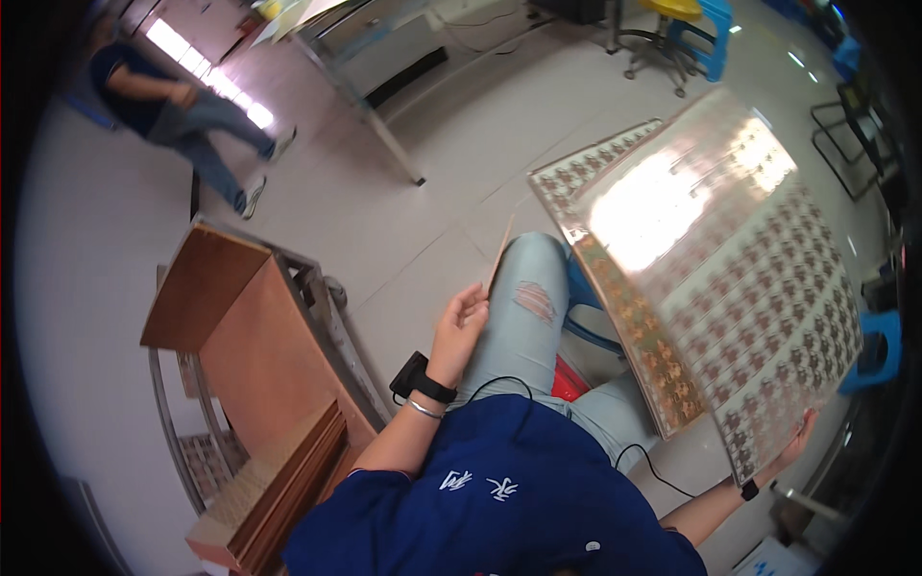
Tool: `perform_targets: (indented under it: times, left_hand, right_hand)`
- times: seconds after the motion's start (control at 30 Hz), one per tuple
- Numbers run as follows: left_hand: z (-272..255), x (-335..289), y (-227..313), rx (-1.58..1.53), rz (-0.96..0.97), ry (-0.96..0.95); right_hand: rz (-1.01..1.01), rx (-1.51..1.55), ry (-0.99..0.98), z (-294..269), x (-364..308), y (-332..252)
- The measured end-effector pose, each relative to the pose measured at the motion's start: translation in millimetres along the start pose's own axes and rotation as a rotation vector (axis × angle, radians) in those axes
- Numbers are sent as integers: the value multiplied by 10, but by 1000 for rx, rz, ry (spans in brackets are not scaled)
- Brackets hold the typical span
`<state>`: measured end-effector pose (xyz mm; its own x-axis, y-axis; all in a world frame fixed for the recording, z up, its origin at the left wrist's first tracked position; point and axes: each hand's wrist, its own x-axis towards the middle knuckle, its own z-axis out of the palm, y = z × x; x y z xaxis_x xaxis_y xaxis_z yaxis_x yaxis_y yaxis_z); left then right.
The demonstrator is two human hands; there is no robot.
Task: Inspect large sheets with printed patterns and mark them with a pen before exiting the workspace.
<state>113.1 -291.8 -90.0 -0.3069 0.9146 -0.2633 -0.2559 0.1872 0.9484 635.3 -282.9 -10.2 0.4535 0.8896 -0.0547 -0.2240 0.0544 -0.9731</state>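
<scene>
My right hand grips the lower corner of a large shiny copper panel covered with rows of small repeated patterns, tilted up over my right knee. My left hand pinches the lower edge of a thin brown sheet seen edge-on, standing beside my left knee in torn light jeans. A black watch and a metal bangle sit on my left wrist.
At my left stands a metal cart with brown boards leaning in it and a stack of copper sheets below. A seated person is at the upper left by a table. Blue stools and chairs stand at the right.
</scene>
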Motion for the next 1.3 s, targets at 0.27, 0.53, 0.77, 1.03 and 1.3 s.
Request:
perform_targets:
  times: [0.27, 0.53, 0.77, 1.03, 1.3]
  left_hand:
    - [9, -499, -35, 695, 422, 246]
    - [-385, -536, -164, 973, 311, 277]
    - [-1117, -188, 208, 928, 124, 468]
    - [-1091, 264, 344, 840, 236, 498]
    - [-844, 389, 223, 887, 284, 322]
  right_hand:
    - [8, 323, -29, 642, 145, -197]
    - [-48, 333, -234, 920, 85, -397]
    - [-153, 85, -177, 2410, -367, -433]
    - [84, -296, -613, 3852, -784, 649]
    - [21, -451, -775, 4624, -1236, 2139]
